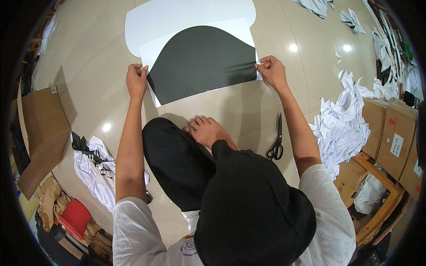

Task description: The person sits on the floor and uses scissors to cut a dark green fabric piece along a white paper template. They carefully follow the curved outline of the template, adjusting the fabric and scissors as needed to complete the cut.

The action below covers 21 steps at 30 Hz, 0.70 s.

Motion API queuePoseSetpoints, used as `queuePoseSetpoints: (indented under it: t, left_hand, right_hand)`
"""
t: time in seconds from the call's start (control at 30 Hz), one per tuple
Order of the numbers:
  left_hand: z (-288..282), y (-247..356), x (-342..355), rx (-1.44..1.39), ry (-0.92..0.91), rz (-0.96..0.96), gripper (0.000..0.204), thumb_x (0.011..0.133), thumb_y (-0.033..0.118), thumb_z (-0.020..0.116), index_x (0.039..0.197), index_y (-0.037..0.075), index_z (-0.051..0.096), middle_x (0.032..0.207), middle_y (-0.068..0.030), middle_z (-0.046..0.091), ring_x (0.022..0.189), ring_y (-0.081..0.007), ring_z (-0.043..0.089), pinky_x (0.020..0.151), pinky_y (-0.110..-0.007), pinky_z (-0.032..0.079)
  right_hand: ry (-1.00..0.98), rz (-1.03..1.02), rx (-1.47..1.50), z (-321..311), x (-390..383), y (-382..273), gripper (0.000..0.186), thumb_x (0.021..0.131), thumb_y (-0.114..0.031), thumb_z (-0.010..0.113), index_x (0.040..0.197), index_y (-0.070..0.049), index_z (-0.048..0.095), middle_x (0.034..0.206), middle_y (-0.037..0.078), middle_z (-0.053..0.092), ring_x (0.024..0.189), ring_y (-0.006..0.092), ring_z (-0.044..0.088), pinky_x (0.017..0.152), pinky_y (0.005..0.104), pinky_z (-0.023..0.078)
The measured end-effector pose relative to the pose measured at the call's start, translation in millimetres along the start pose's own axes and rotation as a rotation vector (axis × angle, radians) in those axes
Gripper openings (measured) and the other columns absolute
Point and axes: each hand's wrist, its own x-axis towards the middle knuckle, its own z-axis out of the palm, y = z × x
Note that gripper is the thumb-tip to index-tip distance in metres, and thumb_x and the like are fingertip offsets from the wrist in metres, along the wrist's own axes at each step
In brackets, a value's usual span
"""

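Note:
A dark grey, dome-topped cut piece of what looks like fabric (199, 62) lies over a white sheet (153, 46) on the tiled floor. At its left corner my left hand (137, 81) pinches the edge between thumb and fingers. My right hand (272, 73) pinches the right edge, where creases run inward across the dark piece. Whether each pinch also takes in the white sheet, I cannot tell. Beyond them lies a larger white piece (177, 17) with rounded corners, partly covered. Black-handled scissors (276, 139) rest on the floor inside my right forearm.
White fabric scraps (339, 124) are heaped at the right, beside cardboard boxes (395, 133) and a wooden frame (377, 213). At the left are an open cardboard box (46, 119), crumpled white-and-black cloth (95, 168) and a red object (74, 219). My bare foot (208, 131) is near the dark piece.

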Motion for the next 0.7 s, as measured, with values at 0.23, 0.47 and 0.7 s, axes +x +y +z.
queuePoseSetpoints:
  t: [0.23, 0.47, 0.7]
  left_hand:
    - [-1, 15, -9, 0.119, 0.067, 0.104, 0.039, 0.099, 0.032, 0.080, 0.121, 0.003, 0.068, 0.106, -0.0183, 0.073, 0.098, -0.0329, 0.071, 0.088, -0.045, 0.056]
    - [6, 92, -35, 0.178, -0.109, 0.554, 0.048, 0.097, 0.032, 0.080, 0.134, 0.004, 0.065, 0.131, -0.0220, 0.066, 0.125, -0.0418, 0.061, 0.107, -0.051, 0.049]
    - [32, 138, -70, 0.193, -0.358, 0.670, 0.063, 0.099, 0.032, 0.078, 0.153, 0.008, 0.056, 0.165, -0.0234, 0.044, 0.154, -0.0458, 0.040, 0.125, -0.056, 0.037]
  right_hand:
    - [0.004, -0.004, -0.039, -4, -3, -9, 0.039, 0.085, -0.024, 0.091, 0.109, 0.001, 0.074, 0.084, 0.014, 0.079, 0.078, 0.0230, 0.077, 0.074, 0.0359, 0.059]
    - [0.048, 0.021, 0.065, 3, 21, -21, 0.044, 0.087, -0.021, 0.090, 0.117, 0.005, 0.071, 0.087, 0.008, 0.077, 0.079, 0.0152, 0.071, 0.073, 0.0295, 0.055]
    - [0.026, 0.079, 0.178, 6, 52, -23, 0.041, 0.089, -0.011, 0.087, 0.122, 0.007, 0.069, 0.096, 0.010, 0.078, 0.086, 0.0162, 0.072, 0.079, 0.0289, 0.056]
